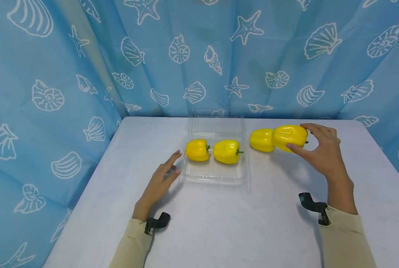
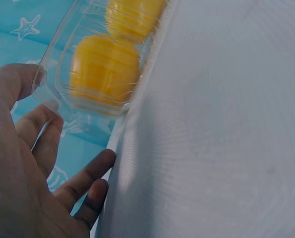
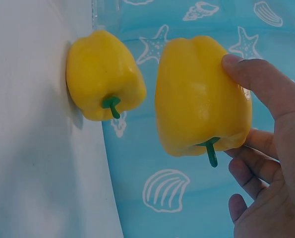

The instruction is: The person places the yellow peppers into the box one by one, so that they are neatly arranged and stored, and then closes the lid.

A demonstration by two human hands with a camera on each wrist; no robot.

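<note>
Between thumb and fingers my right hand (image 1: 323, 150) holds a yellow bell pepper (image 1: 289, 137) with a green stem, raised off the table. Another yellow bell pepper (image 1: 261, 140) lies on the table just left of it, partly covered by it in the head view. Inside an open clear plastic box (image 1: 216, 173) two yellow bell peppers (image 1: 197, 150) lie side by side. My left hand (image 1: 159, 185) is at the box's left side with its fingers spread and relaxed; whether its fingertips touch the wall I cannot tell.
The clear hinged lid (image 1: 216, 124) is folded back toward the table's far edge. A white cloth covers the table (image 1: 216, 227). Behind and to the left hangs a blue curtain (image 1: 199, 56) with white shell prints. Each wrist wears a black strap mount (image 1: 314, 205).
</note>
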